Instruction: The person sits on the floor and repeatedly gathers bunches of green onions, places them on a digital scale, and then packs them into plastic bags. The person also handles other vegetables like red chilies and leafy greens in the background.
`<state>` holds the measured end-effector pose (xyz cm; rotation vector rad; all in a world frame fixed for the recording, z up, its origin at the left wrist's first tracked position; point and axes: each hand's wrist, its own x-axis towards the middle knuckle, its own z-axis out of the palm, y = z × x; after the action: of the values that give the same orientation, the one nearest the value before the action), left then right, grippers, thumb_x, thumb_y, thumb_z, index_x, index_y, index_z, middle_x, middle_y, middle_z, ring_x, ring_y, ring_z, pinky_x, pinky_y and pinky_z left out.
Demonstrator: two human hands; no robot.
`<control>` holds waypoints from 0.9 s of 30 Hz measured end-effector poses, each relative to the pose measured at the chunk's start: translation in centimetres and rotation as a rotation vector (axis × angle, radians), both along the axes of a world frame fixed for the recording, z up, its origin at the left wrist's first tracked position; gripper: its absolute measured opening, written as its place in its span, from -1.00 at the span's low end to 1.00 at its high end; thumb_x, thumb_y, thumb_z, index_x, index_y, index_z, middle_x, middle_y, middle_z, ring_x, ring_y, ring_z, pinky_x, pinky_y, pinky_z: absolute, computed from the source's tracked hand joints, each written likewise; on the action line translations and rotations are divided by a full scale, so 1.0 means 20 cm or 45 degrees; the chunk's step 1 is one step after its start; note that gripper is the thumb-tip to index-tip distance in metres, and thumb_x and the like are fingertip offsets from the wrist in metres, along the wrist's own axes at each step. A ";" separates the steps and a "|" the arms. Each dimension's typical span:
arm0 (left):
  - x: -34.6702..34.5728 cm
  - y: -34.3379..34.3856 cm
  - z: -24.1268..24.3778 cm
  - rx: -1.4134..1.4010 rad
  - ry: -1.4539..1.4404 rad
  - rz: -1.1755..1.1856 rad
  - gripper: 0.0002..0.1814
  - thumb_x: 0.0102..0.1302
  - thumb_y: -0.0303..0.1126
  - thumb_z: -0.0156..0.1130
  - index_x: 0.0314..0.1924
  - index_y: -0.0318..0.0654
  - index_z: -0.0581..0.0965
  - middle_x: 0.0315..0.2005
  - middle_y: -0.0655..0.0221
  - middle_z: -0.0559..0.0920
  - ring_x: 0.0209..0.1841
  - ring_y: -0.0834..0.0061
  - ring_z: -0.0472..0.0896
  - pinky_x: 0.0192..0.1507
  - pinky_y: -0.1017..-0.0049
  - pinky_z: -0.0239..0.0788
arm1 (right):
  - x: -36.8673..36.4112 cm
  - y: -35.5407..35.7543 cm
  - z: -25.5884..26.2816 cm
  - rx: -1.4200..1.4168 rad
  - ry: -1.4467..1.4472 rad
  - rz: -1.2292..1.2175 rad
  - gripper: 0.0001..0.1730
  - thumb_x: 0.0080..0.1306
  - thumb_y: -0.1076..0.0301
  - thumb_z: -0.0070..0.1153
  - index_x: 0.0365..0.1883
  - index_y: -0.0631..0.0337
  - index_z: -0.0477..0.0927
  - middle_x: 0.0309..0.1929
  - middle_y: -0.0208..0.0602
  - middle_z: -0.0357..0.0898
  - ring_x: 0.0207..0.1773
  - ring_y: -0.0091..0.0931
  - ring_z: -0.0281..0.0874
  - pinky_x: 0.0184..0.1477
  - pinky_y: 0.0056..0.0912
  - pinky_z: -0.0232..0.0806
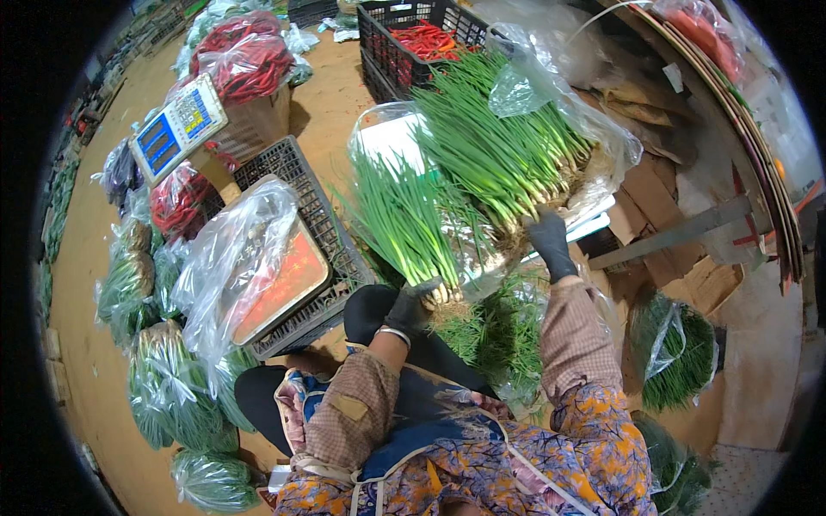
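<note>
My left hand [413, 303], in a dark glove, grips a bunch of green onions [403, 219] close to its white root ends. The leaves of this bunch point away from me. At the root side of a larger pile of green onions [497, 142], my gloved right hand [548, 242] touches the nearest stalks; its fingertips are partly hidden among the roots. The pile lies on clear plastic sheeting [619, 145] over a white board [393, 138]. Below my hands, loose green trimmings [497, 322] lie in a heap.
A digital scale display [177, 129] rises at left beside its plastic-covered weighing platform [284, 284], which rests on a black crate [277, 168]. Bagged greens [171, 380] line the left floor. Red chillies [426, 42] fill a crate ahead. Another greens bag [681, 355] stands at right.
</note>
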<state>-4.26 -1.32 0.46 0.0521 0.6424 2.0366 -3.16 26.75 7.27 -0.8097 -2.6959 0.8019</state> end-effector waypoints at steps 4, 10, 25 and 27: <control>0.01 0.06 0.01 -0.338 -0.103 0.019 -0.52 0.02 -0.22 0.18 -0.07 -0.33 0.39 -0.16 0.31 0.43 -0.11 0.38 0.36 -0.03 0.39 0.13 | 0.21 0.05 -0.08 -0.721 0.094 -0.113 -0.59 0.11 0.11 0.00 -0.29 0.33 0.47 -0.54 -0.17 0.46 -0.58 -0.39 0.40 -0.52 -0.35 0.27; 0.06 0.03 0.15 -0.225 0.095 -0.056 -0.47 0.02 -0.15 0.23 -0.05 -0.29 0.38 -0.07 0.37 0.38 0.00 0.48 0.28 0.05 0.44 0.00 | 0.30 -0.23 -0.01 0.046 0.220 0.178 -0.58 0.11 0.25 0.02 -0.12 0.34 0.36 -0.32 -0.12 0.44 -0.37 -0.40 0.45 -0.36 -0.40 0.33; 0.06 0.06 0.24 -0.529 0.089 0.182 -0.26 0.09 0.28 -0.16 0.01 -0.24 0.31 -0.23 0.38 0.44 -0.24 0.60 0.42 -0.24 0.56 0.28 | 0.10 -0.72 0.08 -0.153 0.347 0.400 -0.68 0.01 0.41 0.07 -0.23 0.23 0.37 -0.40 -0.19 0.40 -0.29 -0.31 0.39 -0.25 -0.34 0.25; 0.05 0.07 0.19 -0.449 0.037 0.228 -0.28 0.09 0.28 -0.16 -0.04 -0.23 0.34 -0.31 0.37 0.47 -0.32 0.59 0.45 -0.30 0.57 0.32 | 0.10 -0.71 0.08 -0.073 0.354 0.456 -0.77 0.00 0.43 0.06 -0.32 0.22 0.43 -0.41 -0.18 0.38 -0.26 -0.26 0.36 -0.23 -0.29 0.24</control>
<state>-3.33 0.16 4.27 -0.1896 1.0467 2.0649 -1.14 12.49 8.95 -0.2006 -2.6031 0.9877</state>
